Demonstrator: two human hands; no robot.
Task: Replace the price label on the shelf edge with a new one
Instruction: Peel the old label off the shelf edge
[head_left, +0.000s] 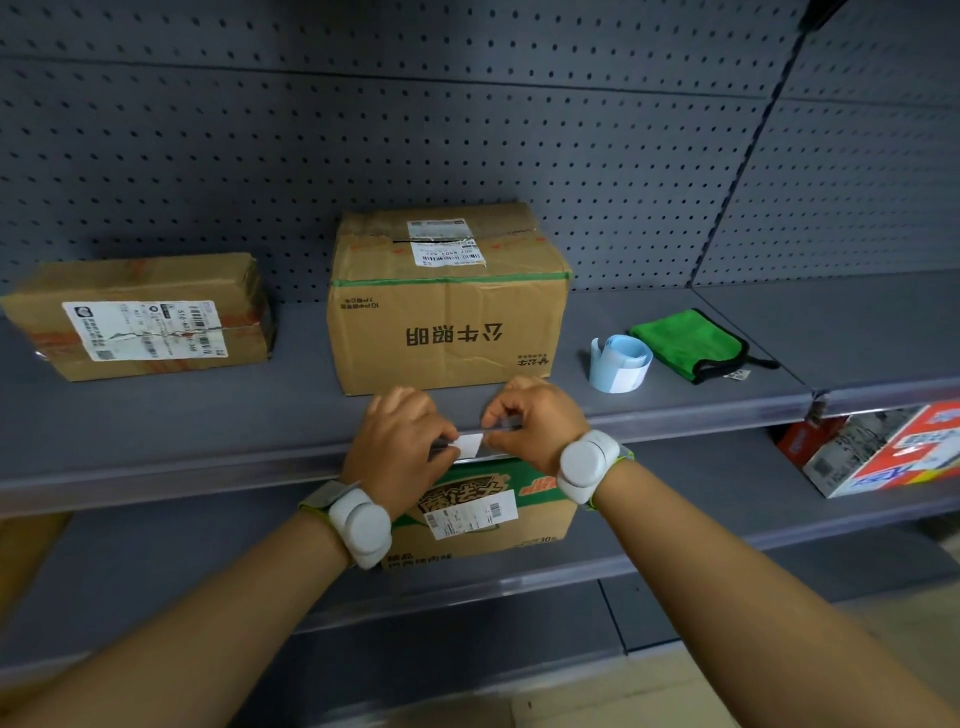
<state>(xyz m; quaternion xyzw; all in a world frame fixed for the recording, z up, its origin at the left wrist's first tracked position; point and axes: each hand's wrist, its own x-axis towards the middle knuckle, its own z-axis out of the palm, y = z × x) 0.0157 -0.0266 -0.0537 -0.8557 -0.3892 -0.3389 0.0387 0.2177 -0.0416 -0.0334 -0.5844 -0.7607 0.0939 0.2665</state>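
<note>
Pinching white label (470, 446) at shelf edge (208, 470), both hands; carton (447, 332) behind, label roll (618, 364) right

A shop: grey pegboard shelving (156, 447) holding cardboard cartons (447, 312).

Price label (470, 446) mostly behind the hands, its print unreadable; red-and-white box (883, 457) cut off at right edge.

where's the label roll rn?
Head view, right of centre: label roll stands on the upper shelf, between the big box and the green cloth.
</note>
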